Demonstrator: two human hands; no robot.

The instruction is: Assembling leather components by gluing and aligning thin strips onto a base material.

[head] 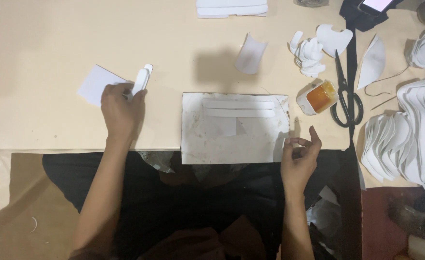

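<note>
My left hand point(120, 110) rests on the beige table, gripping a folded white strip point(141, 80) beside a flat white square piece point(95, 83). My right hand point(300, 155) hovers at the table's front edge, fingers loosely curled and holding nothing, next to the right side of a stained white work board point(222, 139). Two white strips point(239, 109) lie across the top of that board.
A small tub of amber glue point(318, 97) and black scissors point(346, 96) sit right of the board. Stacks of white cut pieces point(410, 139) fill the right side. A curved white piece point(250, 54), crumpled white scraps point(310, 55) and a phone point(376, 5) lie farther back.
</note>
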